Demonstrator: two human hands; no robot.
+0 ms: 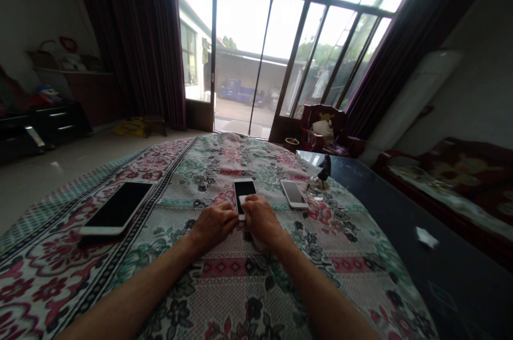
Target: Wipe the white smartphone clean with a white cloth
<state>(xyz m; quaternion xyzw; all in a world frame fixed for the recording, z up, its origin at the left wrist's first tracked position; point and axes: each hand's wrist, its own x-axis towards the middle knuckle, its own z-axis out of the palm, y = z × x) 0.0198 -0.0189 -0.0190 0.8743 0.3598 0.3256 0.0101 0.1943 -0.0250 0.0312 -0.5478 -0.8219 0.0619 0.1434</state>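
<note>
- Hands meet at the near end of a white phone (244,191) lying flat on the flowered cloth (224,286), its long axis running straight away from the person toward the window (280,35)
- The left hand (214,224) curls its fingers against the phone's near left corner; the right hand (261,218) does the same on the right, with something small and white pinched at the fingertips, too small to identify
- Both hands sit equally close, the phone just beyond the knuckles
- A tablet (118,207) lies well to the left, a second phone (294,193) near on the right
- Dark curtains frame the glass; a dark table (420,254) adjoins on the right
</note>
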